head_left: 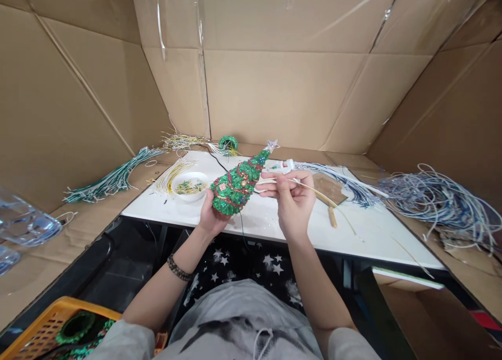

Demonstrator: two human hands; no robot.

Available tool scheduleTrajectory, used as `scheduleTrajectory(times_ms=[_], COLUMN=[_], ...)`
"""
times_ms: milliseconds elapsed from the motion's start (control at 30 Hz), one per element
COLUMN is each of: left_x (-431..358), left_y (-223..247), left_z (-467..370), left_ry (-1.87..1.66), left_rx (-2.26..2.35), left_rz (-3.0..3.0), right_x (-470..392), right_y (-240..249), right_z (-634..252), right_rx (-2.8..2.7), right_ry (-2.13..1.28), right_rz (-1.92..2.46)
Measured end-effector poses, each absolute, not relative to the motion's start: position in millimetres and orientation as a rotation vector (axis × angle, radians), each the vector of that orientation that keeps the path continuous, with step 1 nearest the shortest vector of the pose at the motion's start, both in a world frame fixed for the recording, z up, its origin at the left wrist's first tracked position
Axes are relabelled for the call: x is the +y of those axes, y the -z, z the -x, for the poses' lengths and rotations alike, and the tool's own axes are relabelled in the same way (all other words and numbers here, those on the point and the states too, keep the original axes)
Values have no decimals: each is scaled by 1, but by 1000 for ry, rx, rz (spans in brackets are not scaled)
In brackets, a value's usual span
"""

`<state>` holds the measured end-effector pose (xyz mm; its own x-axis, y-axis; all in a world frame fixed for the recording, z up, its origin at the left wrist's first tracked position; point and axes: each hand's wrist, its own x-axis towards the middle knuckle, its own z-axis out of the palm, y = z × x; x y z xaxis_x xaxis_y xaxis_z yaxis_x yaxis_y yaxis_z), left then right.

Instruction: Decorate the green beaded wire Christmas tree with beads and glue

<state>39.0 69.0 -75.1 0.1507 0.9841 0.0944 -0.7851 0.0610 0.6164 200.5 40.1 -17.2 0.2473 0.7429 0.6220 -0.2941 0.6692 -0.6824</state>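
Observation:
A small green glittery Christmas tree [234, 188] with red garland and a clear star on its tip leans to the right above the white table. My left hand [212, 216] is wrapped round its base. Close to the tree's right side, my right hand [292, 200] pinches thin yellow and white wires [329, 199], whose loose ends trail down to the right. Behind the tree, a white bowl [190, 192] holds short wire clippings.
Bundles of green-white wire [117, 177] lie at left, blue-white wires [451, 203] at right. A green ring [228, 144] sits at the back. Cardboard walls [274, 88] enclose the white table [259, 221]. An orange basket [47, 323] and an open box [431, 313] stand below.

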Motion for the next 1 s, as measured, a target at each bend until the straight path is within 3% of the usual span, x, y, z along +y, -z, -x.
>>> scheduleTrajectory(times_ms=[1000], left_x=[70], left_y=[78], left_z=[-38], left_ry=[-1384], left_rx=[363], left_rz=[-620], right_x=[25], right_y=[6], right_z=[-215], right_rx=[-1342], right_ry=[-859], right_rz=[532])
